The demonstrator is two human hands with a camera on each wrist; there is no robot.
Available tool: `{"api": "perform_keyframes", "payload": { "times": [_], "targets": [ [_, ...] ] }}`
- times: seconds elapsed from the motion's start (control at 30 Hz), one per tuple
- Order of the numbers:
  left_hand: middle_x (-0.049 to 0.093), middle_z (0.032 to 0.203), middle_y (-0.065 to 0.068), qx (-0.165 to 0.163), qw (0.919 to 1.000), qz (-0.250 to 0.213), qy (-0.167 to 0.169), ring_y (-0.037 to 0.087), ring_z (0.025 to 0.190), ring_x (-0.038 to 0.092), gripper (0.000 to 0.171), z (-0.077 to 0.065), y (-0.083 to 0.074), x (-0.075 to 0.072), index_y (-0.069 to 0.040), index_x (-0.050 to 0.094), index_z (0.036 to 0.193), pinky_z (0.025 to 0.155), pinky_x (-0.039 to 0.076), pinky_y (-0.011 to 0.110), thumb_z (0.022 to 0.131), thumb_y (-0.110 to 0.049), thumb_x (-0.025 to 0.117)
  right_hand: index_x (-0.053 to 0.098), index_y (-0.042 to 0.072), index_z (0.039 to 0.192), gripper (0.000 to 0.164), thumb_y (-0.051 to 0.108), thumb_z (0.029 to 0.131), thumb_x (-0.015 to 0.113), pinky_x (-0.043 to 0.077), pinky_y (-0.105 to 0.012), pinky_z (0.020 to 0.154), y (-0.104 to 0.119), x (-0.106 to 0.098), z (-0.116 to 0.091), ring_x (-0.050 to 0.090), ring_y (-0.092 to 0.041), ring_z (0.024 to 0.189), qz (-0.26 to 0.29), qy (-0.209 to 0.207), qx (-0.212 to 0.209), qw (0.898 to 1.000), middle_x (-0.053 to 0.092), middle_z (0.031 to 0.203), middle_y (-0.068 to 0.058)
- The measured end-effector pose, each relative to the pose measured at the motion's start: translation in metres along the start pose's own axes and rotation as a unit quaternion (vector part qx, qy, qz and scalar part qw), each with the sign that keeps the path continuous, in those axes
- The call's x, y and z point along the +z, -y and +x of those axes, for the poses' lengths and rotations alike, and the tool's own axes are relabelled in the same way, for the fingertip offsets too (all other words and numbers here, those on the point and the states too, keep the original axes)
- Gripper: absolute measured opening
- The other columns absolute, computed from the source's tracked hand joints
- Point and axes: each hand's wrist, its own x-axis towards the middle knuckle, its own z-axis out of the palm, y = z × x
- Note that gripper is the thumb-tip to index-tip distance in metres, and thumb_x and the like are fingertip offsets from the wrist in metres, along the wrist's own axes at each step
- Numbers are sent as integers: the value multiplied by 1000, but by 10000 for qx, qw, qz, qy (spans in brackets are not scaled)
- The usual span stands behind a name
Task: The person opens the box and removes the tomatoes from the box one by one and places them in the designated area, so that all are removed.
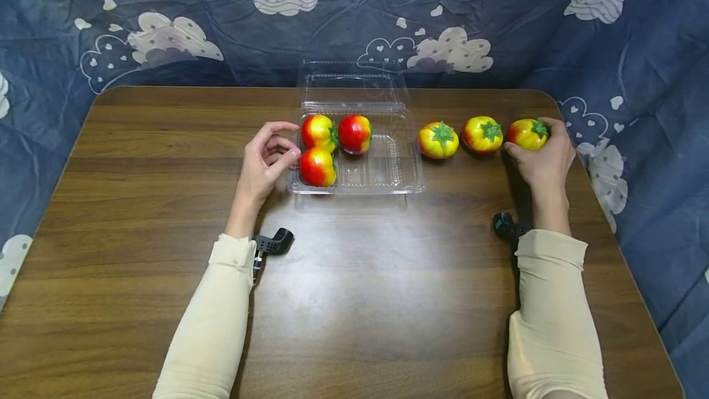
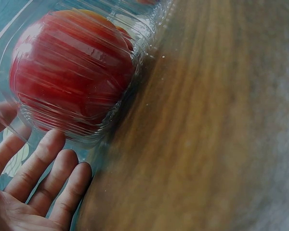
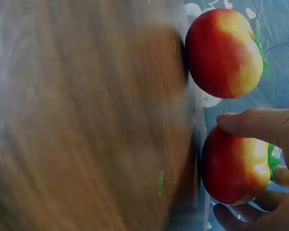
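Observation:
In the head view, a clear plastic container has its lid raised at the back and three shiny red-and-yellow tomatoes inside, one of them the front-left tomato. At its left edge is my left hand, thumb and index fingertips apart at the rim and the other fingers loosely bent. Through the container wall, the left wrist view shows a red tomato close to the fingers. Far right, my right hand grips the rightmost tomato between thumb and fingers; its green calyx faces up. That tomato also shows in the right wrist view.
Two more tomatoes stand in a row between the container and my right hand: one near the container, and a middle one. Beneath is a brown wooden table. A blue cloud-patterned curtain hangs behind it.

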Motion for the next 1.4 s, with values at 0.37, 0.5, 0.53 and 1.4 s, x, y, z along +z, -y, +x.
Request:
{"api": "perform_keyframes", "payload": {
  "times": [0.37, 0.5, 0.53, 1.4],
  "targets": [
    [70, 90, 10, -23, 10000, -3, 7, 21, 75, 66, 38, 1, 1, 0, -2, 65, 131, 71, 61, 21, 94, -1, 72, 37, 3, 159, 87, 24, 88, 83, 23, -53, 127, 4, -9, -2, 40, -44, 146, -114, 329, 22, 9994, 45, 160, -24],
    [69, 90, 11, -31, 10000, -26, -18, 21, 76, 66, 39, 0, 1, 0, -1, 65, 131, 71, 61, 21, 93, -1, 72, 33, 3, 161, 89, 21, 89, 82, 26, -55, 126, 10, -14, -2, 40, -46, 146, -202, 549, 69, 9983, 42, 161, -26],
    [69, 90, 11, -37, 10000, -42, -28, 20, 76, 66, 39, 0, 1, 0, 0, 65, 131, 71, 61, 21, 93, 0, 72, 33, 2, 161, 89, 20, 89, 82, 27, -55, 126, 11, -16, -3, 40, -47, 146, -207, 574, 65, 9981, 43, 161, -27],
    [69, 89, 10, -20, 9999, -100, -10, 20, 74, 66, 39, 2, 1, 0, 0, 65, 131, 70, 61, 21, 93, 0, 72, 52, 16, 153, 67, 33, 92, 75, 28, -36, 126, 76, -23, -31, 46, -21, 146, 387, -241, -791, 9958, 55, 155, -5]
  ]
}}
